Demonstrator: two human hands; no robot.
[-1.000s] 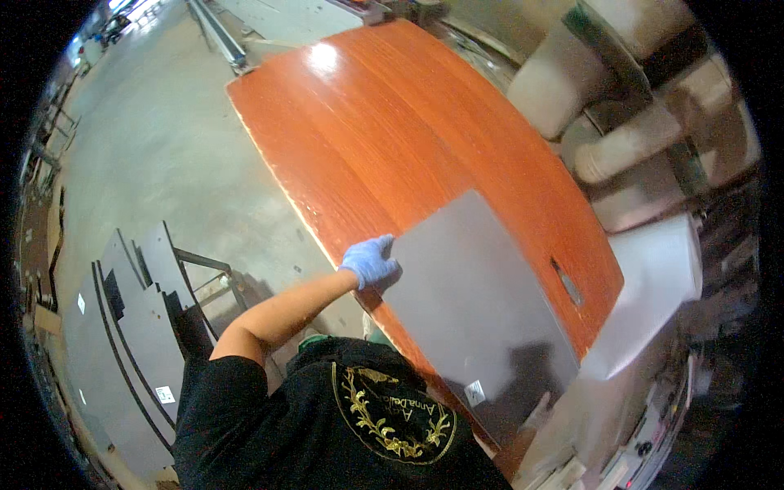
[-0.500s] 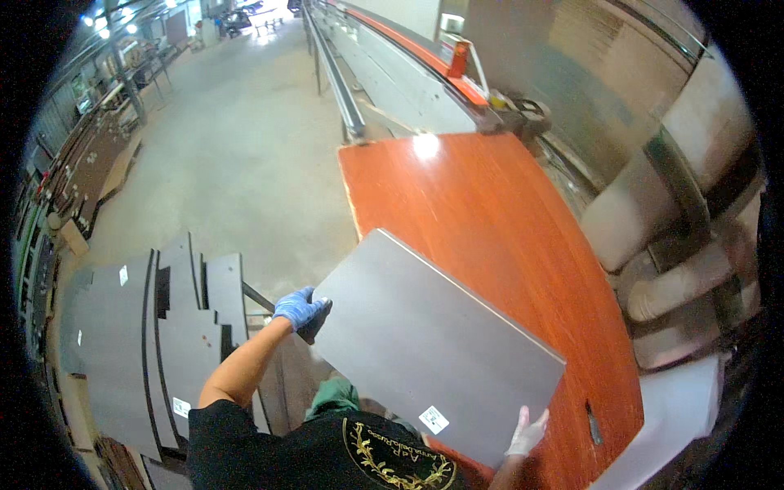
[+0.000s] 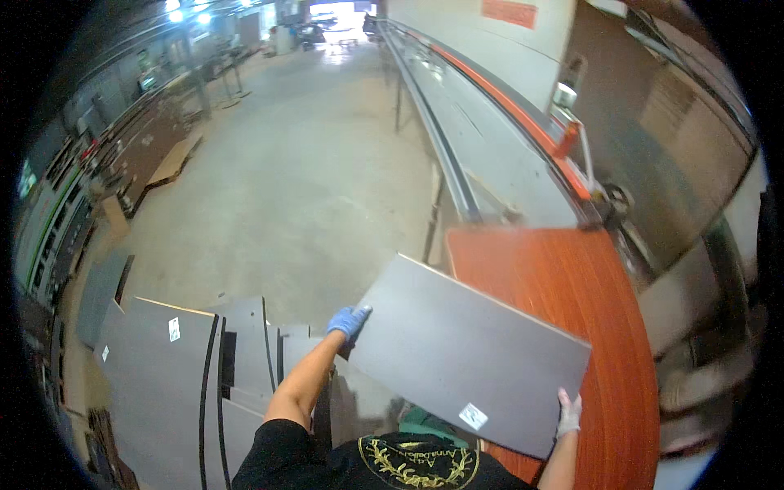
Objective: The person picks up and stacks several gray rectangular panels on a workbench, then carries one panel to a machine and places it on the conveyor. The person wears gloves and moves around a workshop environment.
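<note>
Between my two hands is a flat grey panel (image 3: 469,351), rectangular, with a pale bare edge along its far side and a white label (image 3: 473,416) near its close edge. My left hand (image 3: 349,322), in a blue glove, grips the panel's left end, thumb on top and the other fingers hidden below. In a whitish glove, my right hand (image 3: 568,412) holds the right end near the close corner. The panel is tilted, partly over the reddish-brown wood-grain table (image 3: 555,282) on the right.
Stacks of similar grey panels (image 3: 163,384) stand at the lower left, some labelled. A long machine with a metal rail (image 3: 433,122) and an orange strip runs away beyond the table. Along the left wall lie boards (image 3: 167,163). Large pale ducts (image 3: 694,318) stand at the right.
My view has swung left, so the table and machine sit further right in the picture. The panel has moved left off part of the table, still in both hands.
</note>
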